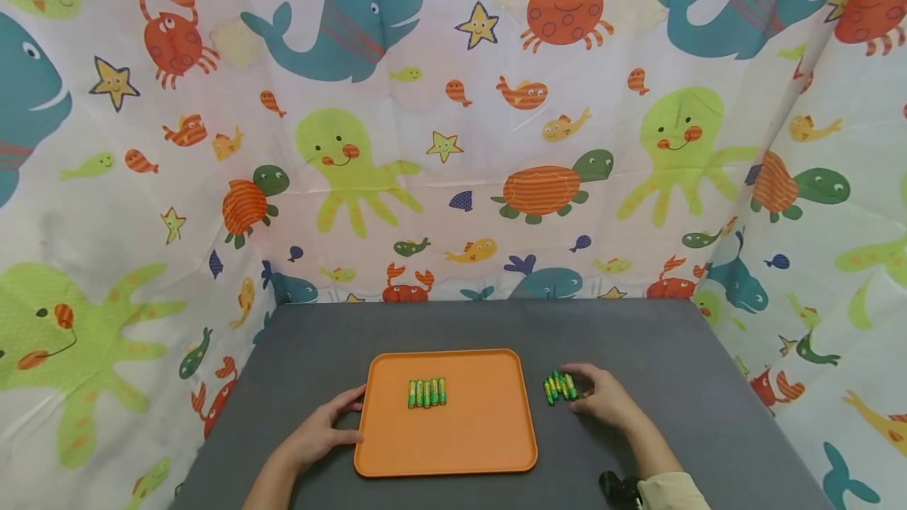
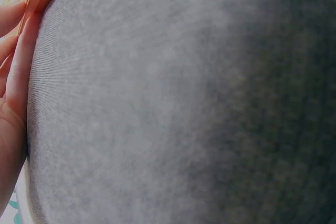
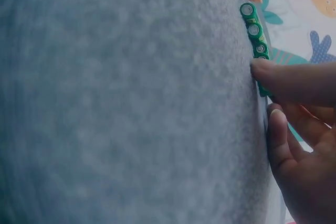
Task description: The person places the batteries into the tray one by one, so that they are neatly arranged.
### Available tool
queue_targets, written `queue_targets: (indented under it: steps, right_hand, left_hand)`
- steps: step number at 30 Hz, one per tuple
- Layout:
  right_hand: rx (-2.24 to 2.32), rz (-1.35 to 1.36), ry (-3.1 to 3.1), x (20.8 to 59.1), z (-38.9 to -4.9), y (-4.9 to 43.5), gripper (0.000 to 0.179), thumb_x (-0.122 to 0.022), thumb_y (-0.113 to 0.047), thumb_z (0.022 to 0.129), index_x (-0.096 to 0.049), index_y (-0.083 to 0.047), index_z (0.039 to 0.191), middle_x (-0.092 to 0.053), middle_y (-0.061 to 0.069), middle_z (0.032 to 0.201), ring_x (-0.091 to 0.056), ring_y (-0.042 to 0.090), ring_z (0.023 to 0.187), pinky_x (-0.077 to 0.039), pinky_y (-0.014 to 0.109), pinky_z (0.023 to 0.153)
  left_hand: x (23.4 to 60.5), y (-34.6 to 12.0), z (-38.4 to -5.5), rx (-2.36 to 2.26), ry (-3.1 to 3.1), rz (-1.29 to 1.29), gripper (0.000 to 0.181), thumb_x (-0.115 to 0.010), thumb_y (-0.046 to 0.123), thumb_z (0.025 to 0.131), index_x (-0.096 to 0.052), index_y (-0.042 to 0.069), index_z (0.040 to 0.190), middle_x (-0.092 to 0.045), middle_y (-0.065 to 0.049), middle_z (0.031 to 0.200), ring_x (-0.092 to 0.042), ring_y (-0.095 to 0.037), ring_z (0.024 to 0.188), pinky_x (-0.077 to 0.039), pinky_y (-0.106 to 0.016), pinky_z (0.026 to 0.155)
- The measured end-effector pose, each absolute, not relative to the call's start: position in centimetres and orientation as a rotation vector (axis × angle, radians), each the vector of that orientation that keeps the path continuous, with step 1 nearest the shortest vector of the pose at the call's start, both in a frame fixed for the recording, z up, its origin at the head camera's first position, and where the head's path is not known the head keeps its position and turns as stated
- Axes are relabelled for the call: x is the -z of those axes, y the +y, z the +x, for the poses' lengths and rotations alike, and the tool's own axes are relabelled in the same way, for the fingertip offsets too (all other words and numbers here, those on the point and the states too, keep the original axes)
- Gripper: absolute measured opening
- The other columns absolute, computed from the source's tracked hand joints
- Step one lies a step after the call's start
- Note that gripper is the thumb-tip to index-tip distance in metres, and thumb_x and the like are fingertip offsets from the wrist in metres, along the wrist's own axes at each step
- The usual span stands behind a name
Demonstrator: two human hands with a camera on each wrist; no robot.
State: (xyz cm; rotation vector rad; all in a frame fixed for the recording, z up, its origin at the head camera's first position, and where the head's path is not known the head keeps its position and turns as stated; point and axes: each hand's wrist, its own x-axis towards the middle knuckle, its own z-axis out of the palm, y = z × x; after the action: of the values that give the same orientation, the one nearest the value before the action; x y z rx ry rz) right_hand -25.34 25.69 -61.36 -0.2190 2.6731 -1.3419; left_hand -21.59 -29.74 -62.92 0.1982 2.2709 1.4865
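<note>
An orange tray point(image 1: 453, 447) lies on the grey table. In the head view, my left hand point(image 1: 319, 431) touches its left rim with thumb and fingers spread apart along the edge. Inside the tray, toward the top, several green-and-yellow batteries point(image 1: 427, 393) stand side by side in a row. To the right of the tray lies a second group of batteries point(image 1: 556, 386), slightly uneven. At that group's right end, my right hand point(image 1: 608, 400) holds a battery point(image 1: 570, 386) between thumb and forefinger. In the right wrist view, the thumb point(image 3: 286, 80) covers part of the row of battery ends point(image 3: 254, 30).
The grey table point(image 1: 638, 329) reaches back to a curtain point(image 1: 453, 116) printed with sea animals, which also hangs at both sides. A dark object point(image 1: 620, 488) sits at my right wrist beside a pale sleeve point(image 1: 673, 492).
</note>
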Motion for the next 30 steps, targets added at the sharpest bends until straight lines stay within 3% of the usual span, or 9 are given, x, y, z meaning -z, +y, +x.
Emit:
queue_targets:
  steps: [10,21,30]
  right_hand:
    - [1.311,-0.151,2.713,61.1,-25.1,25.7,0.058,-0.084,0.006,0.072,-0.068,-0.005,0.127,-0.066,0.016,0.117,-0.065,0.025,0.094,-0.053,0.038,0.075]
    - [1.454,-0.082,2.691,60.3,-25.3,25.4,0.061,-0.081,0.005,0.076,-0.061,0.002,0.133,-0.066,0.022,0.12,-0.069,0.034,0.105,-0.058,0.041,0.081]
    - [1.533,-0.121,2.648,58.4,-25.3,24.0,0.059,-0.082,0.003,0.078,-0.06,0.005,0.132,-0.065,0.022,0.121,-0.07,0.034,0.105,-0.059,0.037,0.081]
  left_hand:
    - [62.7,-29.6,-21.5,-1.508,2.266,0.205,0.089,-0.082,0.03,0.084,-0.035,0.018,0.159,-0.044,-0.013,0.155,-0.046,-0.032,0.136,-0.031,-0.06,0.113]
    - [62.6,-29.6,-21.5,-1.507,2.265,0.201,0.09,-0.082,0.031,0.084,-0.034,0.019,0.159,-0.041,-0.014,0.158,-0.046,-0.032,0.137,-0.032,-0.06,0.113]
    - [62.8,-29.5,-21.6,-1.507,2.27,0.19,0.089,-0.082,0.03,0.084,-0.035,0.017,0.159,-0.042,-0.014,0.157,-0.046,-0.032,0.136,-0.036,-0.057,0.111]
